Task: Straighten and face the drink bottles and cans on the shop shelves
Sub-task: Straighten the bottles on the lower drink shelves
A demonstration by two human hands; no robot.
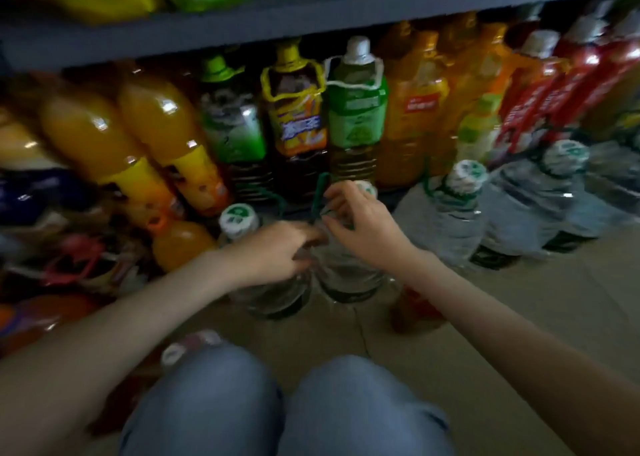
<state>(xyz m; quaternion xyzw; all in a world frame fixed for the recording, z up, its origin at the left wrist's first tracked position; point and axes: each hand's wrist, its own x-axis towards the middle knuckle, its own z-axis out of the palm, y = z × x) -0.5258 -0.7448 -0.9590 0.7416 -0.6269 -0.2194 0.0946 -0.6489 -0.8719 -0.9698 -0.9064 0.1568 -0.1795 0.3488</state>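
Note:
Two large clear water jugs stand on the floor before me. My right hand (360, 223) curls over the neck and green handle of the middle water jug (346, 275), hiding most of its cap. My left hand (277, 251) reaches between this jug and the left water jug (270, 292), fingers bent against the middle jug's shoulder; the blur hides its exact grip. The left jug's white-and-green cap (239, 218) shows above my left wrist.
Behind stand rows of tall drink bottles: orange soda (162, 123), iced tea (298, 109), green tea (356, 109), orange juice (412, 116), red-labelled bottles (540, 91). More water jugs (453, 220) stand at right. A grey shelf (311, 15) runs overhead. My knees (277, 403) are below.

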